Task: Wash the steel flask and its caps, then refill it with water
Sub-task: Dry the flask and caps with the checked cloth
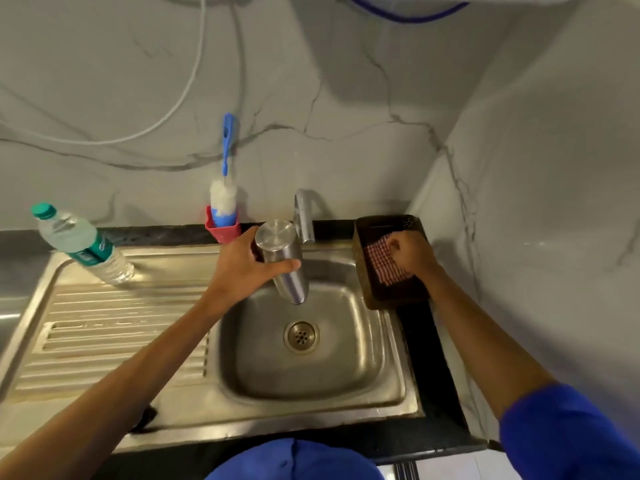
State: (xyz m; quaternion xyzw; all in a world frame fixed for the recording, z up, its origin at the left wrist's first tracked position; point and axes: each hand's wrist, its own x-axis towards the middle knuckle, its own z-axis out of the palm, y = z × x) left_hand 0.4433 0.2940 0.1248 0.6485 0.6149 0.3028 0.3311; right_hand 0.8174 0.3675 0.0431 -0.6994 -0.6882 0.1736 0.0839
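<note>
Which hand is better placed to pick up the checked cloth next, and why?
The right hand: it already rests on the checked cloth in the dark tray, while the left hand grips the flask over the sink.

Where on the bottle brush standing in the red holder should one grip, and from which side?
Grip the blue handle of the bottle brush, coming from above and in front. It stands upright, bristles down in the red holder, with the wall close behind, so only the handle is free.

Both arms are reaching forward. The left hand point(242, 263) is curling its fingers around something and holding it up. The right hand point(410, 252) is pinching something, knuckles up.
</note>
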